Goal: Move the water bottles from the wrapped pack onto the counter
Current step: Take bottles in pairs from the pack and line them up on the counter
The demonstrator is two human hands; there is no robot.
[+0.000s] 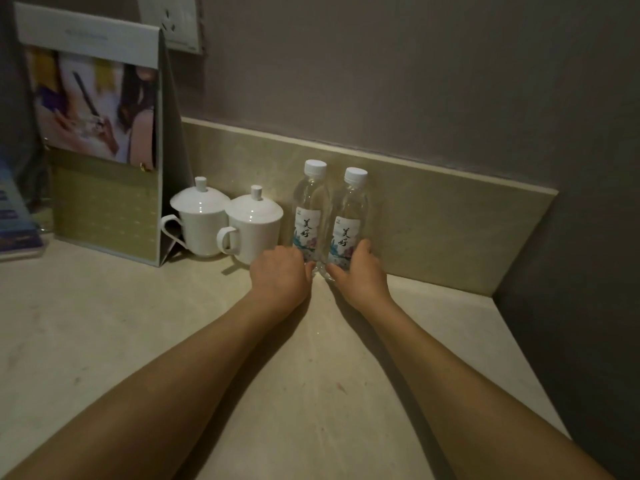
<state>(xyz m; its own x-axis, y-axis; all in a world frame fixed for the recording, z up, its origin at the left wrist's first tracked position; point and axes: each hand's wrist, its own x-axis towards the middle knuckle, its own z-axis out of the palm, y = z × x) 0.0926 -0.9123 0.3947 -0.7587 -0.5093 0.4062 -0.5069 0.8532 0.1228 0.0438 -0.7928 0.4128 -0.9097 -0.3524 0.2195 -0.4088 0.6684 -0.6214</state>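
Two clear water bottles with white caps and flowered labels stand upright side by side on the beige counter (173,341), against the backsplash. My left hand (280,271) grips the base of the left bottle (309,209). The right bottle (349,216) is held at its base by my right hand (356,271), thumb on the label. The bottoms of both bottles are hidden behind my hands. No wrapped pack is in view.
Two white lidded mugs (201,223) (254,226) stand just left of the bottles. A tall folded display card (100,140) is at the back left, with a blue booklet (17,220) beside it. The counter ends at a dark wall (571,271) on the right.
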